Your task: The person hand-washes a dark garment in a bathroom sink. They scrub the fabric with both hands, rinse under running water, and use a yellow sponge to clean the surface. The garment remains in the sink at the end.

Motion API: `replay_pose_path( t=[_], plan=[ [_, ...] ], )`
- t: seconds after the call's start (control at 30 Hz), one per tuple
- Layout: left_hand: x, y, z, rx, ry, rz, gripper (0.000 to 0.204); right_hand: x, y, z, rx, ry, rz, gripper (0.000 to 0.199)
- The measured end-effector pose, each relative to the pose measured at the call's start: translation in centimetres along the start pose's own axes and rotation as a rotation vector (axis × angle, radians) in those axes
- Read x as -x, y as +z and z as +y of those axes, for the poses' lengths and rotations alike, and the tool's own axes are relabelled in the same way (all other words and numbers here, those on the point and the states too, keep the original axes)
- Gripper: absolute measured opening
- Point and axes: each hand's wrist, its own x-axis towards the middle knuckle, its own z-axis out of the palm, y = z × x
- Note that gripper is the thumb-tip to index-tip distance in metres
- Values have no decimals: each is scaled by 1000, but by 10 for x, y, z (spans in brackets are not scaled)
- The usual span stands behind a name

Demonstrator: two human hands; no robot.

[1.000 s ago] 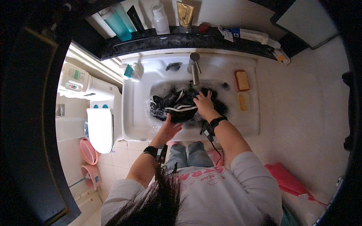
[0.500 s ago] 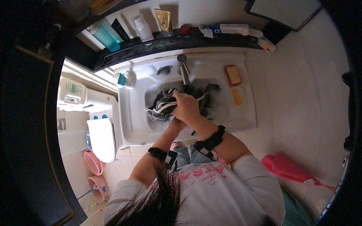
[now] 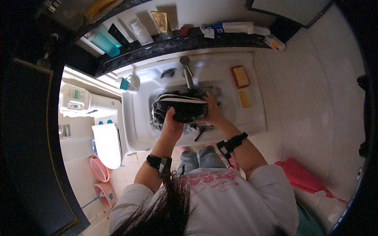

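The person is leaning over a white sink [image 3: 138,118], both hands working a wet black garment with white stripes [image 3: 182,107] that is sitting in the basin just below the faucet [image 3: 186,70]. The left hand [image 3: 171,126] is clamping the garment's lower left edge at about 7 o'clock of the bundle, fingers curled onto the cloth. The right hand [image 3: 214,112] is gripping its right side at 3 o'clock. Two soap bars [image 3: 241,76] are lying on the sink rim at 2 o'clock. Bottles and tubes [image 3: 138,31] are standing along the dark shelf [image 3: 165,49] at 12 o'clock.
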Motion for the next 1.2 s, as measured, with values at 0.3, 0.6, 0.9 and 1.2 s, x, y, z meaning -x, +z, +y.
replay_pose_path(
  t=[0.3, 0.6, 0.9, 1.2],
  plan=[
    [13, 81, 69, 261, 87, -236, 48, -11, -80, -77, -291, -4, 2, 44],
    [2, 65, 91, -47, 177, -265, 66, -36, -94, -103, -334, -5, 18, 40],
    [-39, -27, 50, -698, -27, 51, 49, -46, -52, -35, -156, 203, -178, 72],
    [-64, -171, -10, -987, 54, 613, 29, -43, -63, 12, -14, 61, -63, 59]
  ],
)
